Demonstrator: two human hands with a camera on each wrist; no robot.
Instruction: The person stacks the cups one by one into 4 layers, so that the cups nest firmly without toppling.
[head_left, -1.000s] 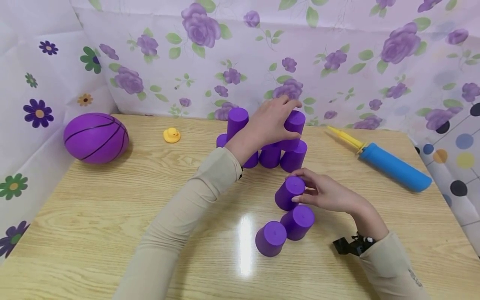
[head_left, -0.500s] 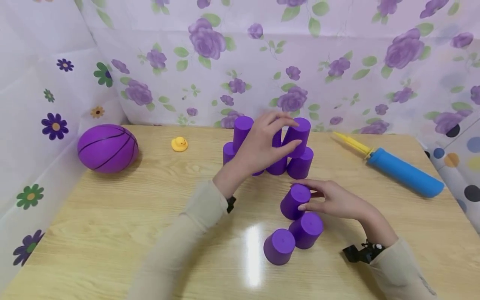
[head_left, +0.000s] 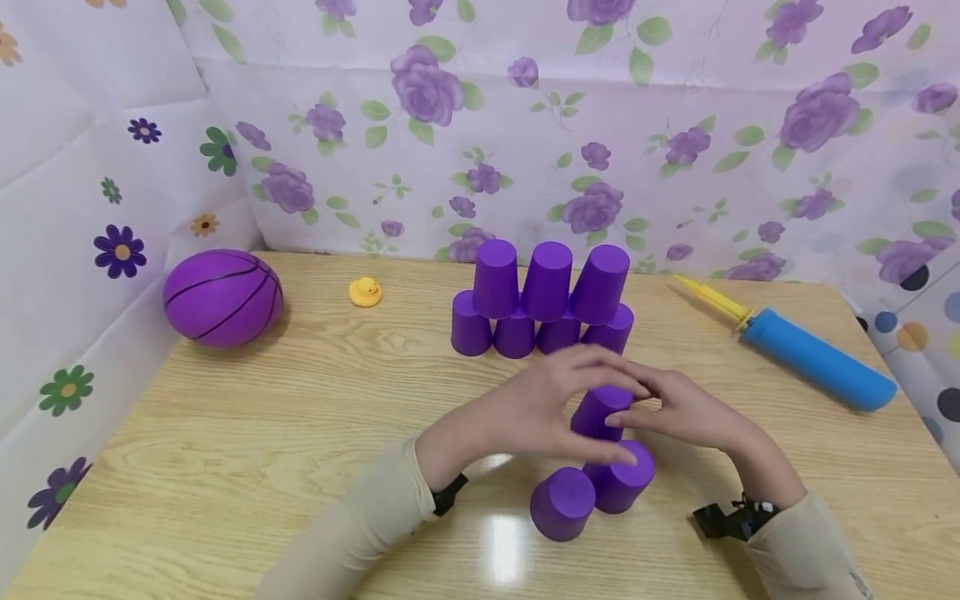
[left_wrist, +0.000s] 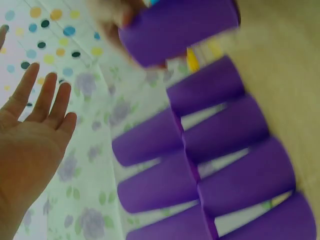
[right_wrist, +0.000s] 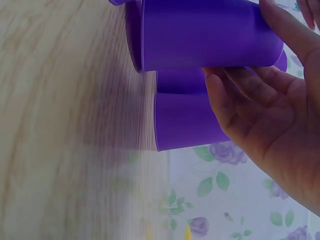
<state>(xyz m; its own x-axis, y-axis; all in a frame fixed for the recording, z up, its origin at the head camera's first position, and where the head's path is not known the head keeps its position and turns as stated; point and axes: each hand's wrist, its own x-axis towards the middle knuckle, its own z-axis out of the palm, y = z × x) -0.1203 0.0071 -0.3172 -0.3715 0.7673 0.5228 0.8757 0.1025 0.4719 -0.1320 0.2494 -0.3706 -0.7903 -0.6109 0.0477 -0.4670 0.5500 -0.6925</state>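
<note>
One purple cup (head_left: 592,414) sits between thumb and fingers of the right hand (head_left: 686,412), curled round its side; left hand (head_left: 536,404) arched beside it, thumb and fingers wide apart, holding nothing. Cup plain, tapered, mouth down, base up. Two loose cups (head_left: 562,504) on near side; two-tier cup stack (head_left: 547,283) behind, toward back edge of wood table (head_left: 262,433). Sideways room: left toward yellow duck (head_left: 365,292), right toward blue pump (head_left: 817,358).

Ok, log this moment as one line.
right hand: gripping cup | left hand: holding nothing, near that cup | cup stack: three atop four | two other cups: upside down on table
</note>
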